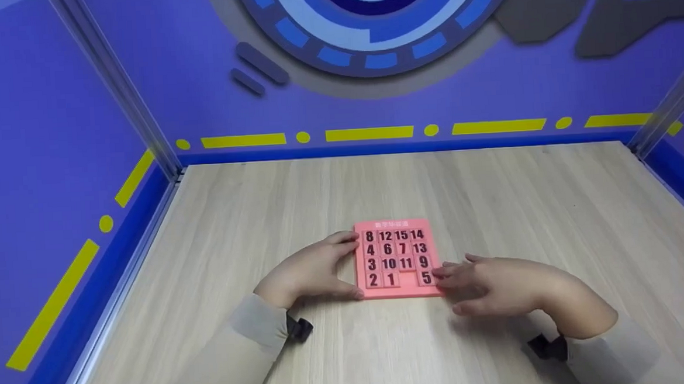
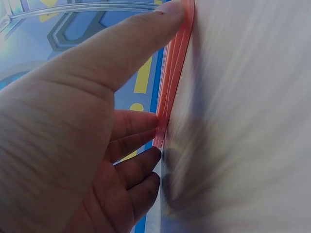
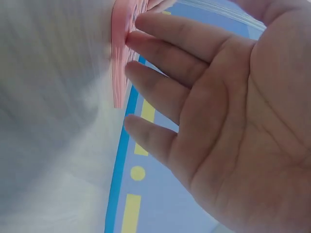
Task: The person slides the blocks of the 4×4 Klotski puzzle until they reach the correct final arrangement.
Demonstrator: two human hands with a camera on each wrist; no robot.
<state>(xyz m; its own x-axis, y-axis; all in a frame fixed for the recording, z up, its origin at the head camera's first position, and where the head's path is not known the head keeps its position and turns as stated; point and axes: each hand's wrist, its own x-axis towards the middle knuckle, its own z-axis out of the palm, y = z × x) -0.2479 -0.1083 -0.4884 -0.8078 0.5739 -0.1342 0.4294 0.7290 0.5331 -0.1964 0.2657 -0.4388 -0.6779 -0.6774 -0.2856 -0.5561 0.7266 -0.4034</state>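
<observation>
A pink sliding number puzzle (image 1: 399,292) lies flat on the table, its black numbers facing up. From the top, its rows read 8 12 15 14, then 4 6 7 13, then 3 10 11 9, and last 2, 1, a gap (image 1: 408,278) and 5. My left hand (image 1: 317,267) touches the left side of the frame, thumb by the lower corner and fingers farther up. At the right side, my right hand (image 1: 502,286) has its fingers stretched out, fingertips at the edge beside the 5 tile (image 1: 427,277). Its thumb stands apart from the puzzle.
The pale wood table (image 1: 250,220) extends around the puzzle. Behind it rises a blue-purple wall panel (image 1: 373,111) with yellow marks, and another panel (image 1: 35,143) stands at the left. Dark straps (image 1: 299,327) show at both wrists.
</observation>
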